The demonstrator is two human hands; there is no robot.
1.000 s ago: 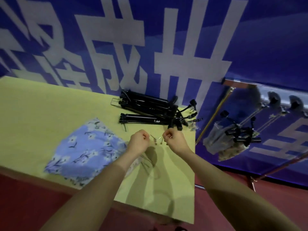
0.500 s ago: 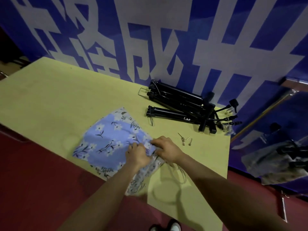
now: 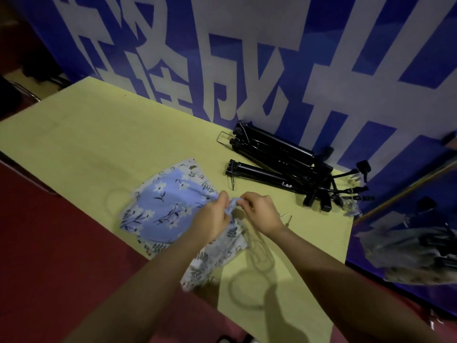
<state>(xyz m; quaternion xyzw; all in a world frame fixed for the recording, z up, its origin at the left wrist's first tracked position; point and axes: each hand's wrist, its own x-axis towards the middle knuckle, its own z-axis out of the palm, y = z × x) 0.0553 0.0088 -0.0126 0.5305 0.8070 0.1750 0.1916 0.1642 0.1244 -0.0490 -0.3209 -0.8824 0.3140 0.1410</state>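
The floral cloth (image 3: 163, 209) lies on the yellow table (image 3: 99, 134), to the left of and nearer the person than the pile of black rods (image 3: 277, 159), with one end trailing over the table's near edge. It looks thin, light and limp. It should bunch and slide rather than hold a shape, so the bunched edge is the sensible place to grip it; a flat panel would only drag.

The left hand (image 3: 212, 216) pinches that bunched edge, fingers curled round a fold raised off the table. Just beside it, the right hand (image 3: 262, 211) pinches the same ridge of fabric, so the two grips almost meet, short of the pile. A loop of thin cord (image 3: 259, 253) trails on the near side of the right wrist. Small metal pins (image 3: 286, 217) lie just right of that hand, between it and the pile.

Half a second ago both hands lay low on the flat cloth; now its edge is gathered and lifted between them. A second ago they held the pins up close to the pile, apart from the cloth.
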